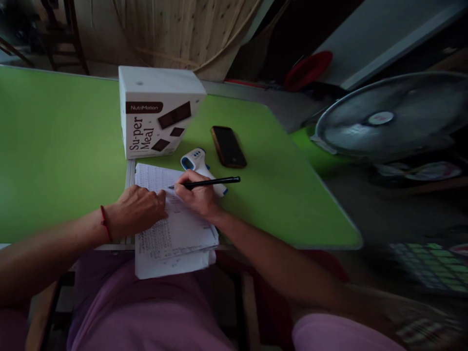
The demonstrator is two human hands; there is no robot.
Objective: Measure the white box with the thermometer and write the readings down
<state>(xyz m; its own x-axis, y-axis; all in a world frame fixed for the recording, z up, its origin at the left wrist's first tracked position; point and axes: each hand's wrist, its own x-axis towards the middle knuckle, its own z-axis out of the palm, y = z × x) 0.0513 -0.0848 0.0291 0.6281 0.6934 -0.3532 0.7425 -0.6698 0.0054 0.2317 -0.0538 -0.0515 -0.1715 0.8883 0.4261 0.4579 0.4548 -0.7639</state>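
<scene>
Two hands are at work on a green table [54, 161]. I go from left to right. My left hand [137, 210] lies flat on a stack of papers [171, 234], fingers loosely together, holding nothing. It presses the left side of the top sheet. A red string [105, 223] goes around that wrist. The papers are full of small writing, and their near end hangs over the table edge above my lap.

Behind the papers stands a white box [157, 114] with brown squares on it. It is just past the far end of the papers.

My right hand [197, 195] is closed around a black pen [210, 183]. The tip of the pen touches the top sheet near its far edge, and the pen's back end points to the right.

Just behind my right hand lies a white and blue thermometer [197, 161], partly hidden by my fingers. A dark phone [228, 146] lies flat near it, a bit further right.

Far to the right, off the table, is a round fan [391, 117].
</scene>
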